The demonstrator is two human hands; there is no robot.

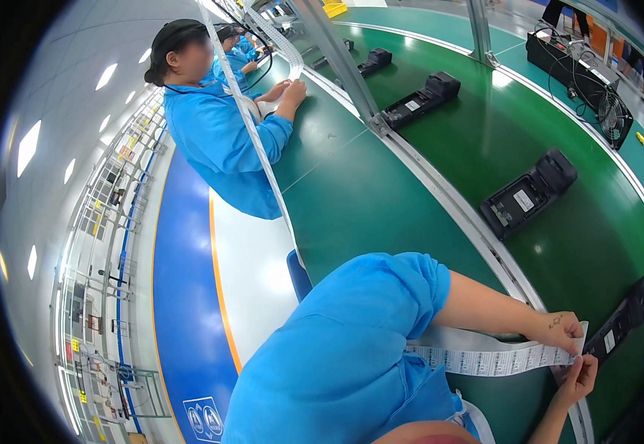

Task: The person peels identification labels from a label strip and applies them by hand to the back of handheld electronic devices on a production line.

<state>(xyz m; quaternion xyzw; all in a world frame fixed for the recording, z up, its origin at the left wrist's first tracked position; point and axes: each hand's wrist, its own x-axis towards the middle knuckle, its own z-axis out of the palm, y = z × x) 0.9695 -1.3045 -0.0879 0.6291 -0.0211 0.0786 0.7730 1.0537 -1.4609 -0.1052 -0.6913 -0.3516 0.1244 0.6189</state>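
Observation:
A long white strip of printed labels [484,362] runs from beside my blue sleeve toward the green conveyor. My left hand [558,331] pinches the far end of this strip between thumb and fingers. Just below it, my right hand [579,377] has its fingertips pressed together at the same end, close to the left fingertips. Whether a single label is peeled off between them is too small to tell. Right beside my hands, partly hidden by them, a black handheld terminal [624,318] with a white label lies on the belt.
More black terminals [529,194] [422,100] lie along the green conveyor belt [440,166]. A metal rail [477,214] separates it from the green worktable [351,200]. A metal post [344,66] rises there. Beyond the belt sits a black fan [614,117] among cables. Co-workers [222,129] in blue work further along.

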